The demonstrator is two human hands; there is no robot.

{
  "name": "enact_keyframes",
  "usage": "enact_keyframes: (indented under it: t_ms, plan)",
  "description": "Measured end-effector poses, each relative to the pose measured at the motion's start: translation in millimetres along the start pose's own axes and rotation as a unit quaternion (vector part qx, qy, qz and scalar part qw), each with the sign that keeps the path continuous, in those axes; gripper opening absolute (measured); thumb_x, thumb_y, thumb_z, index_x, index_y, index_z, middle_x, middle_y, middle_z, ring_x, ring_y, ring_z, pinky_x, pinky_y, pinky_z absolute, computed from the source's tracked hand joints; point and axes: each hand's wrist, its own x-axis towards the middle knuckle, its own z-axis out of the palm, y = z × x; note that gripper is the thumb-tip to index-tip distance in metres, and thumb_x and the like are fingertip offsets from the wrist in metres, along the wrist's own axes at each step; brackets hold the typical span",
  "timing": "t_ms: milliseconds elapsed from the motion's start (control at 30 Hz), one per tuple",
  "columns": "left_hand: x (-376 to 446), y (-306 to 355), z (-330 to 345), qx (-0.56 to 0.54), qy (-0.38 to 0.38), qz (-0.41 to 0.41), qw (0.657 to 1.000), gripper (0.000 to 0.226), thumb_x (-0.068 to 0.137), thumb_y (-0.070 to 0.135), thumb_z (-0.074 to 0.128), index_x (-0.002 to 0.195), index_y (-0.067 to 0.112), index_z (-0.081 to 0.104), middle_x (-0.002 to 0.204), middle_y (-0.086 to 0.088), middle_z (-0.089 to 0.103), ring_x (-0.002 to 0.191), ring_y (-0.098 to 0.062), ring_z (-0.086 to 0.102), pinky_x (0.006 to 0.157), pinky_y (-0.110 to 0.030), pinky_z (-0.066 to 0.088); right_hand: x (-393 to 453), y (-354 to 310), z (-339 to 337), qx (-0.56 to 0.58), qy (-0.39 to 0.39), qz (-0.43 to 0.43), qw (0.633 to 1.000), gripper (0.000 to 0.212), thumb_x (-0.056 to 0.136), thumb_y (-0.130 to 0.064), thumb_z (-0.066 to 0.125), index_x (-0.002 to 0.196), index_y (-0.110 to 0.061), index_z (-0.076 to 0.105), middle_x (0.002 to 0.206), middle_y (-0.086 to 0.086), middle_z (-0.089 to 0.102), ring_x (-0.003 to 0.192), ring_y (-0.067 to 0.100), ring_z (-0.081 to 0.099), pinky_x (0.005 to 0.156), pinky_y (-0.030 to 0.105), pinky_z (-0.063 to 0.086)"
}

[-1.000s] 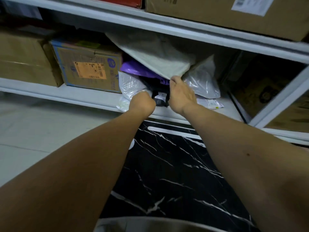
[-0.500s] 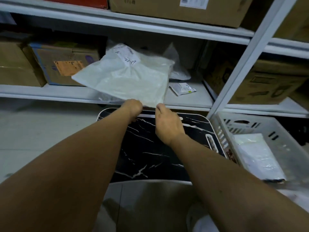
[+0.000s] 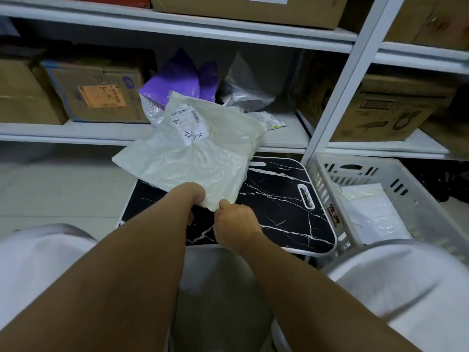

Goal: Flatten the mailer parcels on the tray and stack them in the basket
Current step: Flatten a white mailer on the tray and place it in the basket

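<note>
Left hand point(image 3: 195, 199) fingers hidden under mailer point(image 3: 198, 158) (label print illegible)

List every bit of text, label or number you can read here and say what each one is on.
"2749", handwritten and seen upside down, reading uncertain: on the shipping label of the white mailer that both hands hold.
Printed lines and barcode on that same label: too small to read.
Orange label on the cardboard box: blurred.
Red characters on the basket rim: illegible.
Label on the small packet on the shelf: too small.
</note>
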Motion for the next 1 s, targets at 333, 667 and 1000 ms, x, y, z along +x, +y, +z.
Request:
enact_keyframes:
  t_ms: [333, 667, 1000]
  plan:
    - [-5.3, -5.8, 2.6, 0.007, 0.022, 0.017, 1.000, 0.037, 0.101, 0.018, 0.027, 0.095, -0.004, 0.056, 0.075, -0.015, 0.056, 0.061, -0.025, 0.052, 0.074, -0.034, 0.047, -31.4, 57.3, 0.1, -0.015, -0.122, 0.109, 0.986, 0.028, 0.091, -0.021, 0.044, 0.104, -0.014, 0.068, 0.107, 0.007, 0.068, 0.097, 0.029, 0.065, 0.073, 0.031, 0.044]
    - [33.1, -5.2, 12.4, 0.073, 0.213, 0.098, 0.969, 0.043, 0.091, 0.022, 0.046, 0.130, 0.005, 0.045, 0.134, -0.016, 0.044, 0.122, -0.032, 0.044, 0.099, -0.039, 0.039, -36.0, 106.5, 3.7, -0.025, -0.195, 0.185, 0.963, 0.029, 0.092, -0.023, 0.042, 0.106, -0.014, 0.066, 0.111, 0.006, 0.065, 0.102, 0.026, 0.061, 0.076, 0.032, 0.043]
    - [80.6, 16.3, 37.5, 0.318, 0.349, 0.279, 0.836, 0.060, 0.097, 0.053, 0.008, 0.150, 0.031, -0.011, 0.158, -0.005, -0.018, 0.146, -0.029, -0.015, 0.115, -0.059, 0.001, 32.1, 72.7, 43.0, 0.126, -0.045, 0.182, 0.974, 0.055, 0.102, -0.047, 0.018, 0.154, -0.030, 0.008, 0.163, 0.002, 0.000, 0.149, 0.027, 0.000, 0.117, 0.053, 0.010]
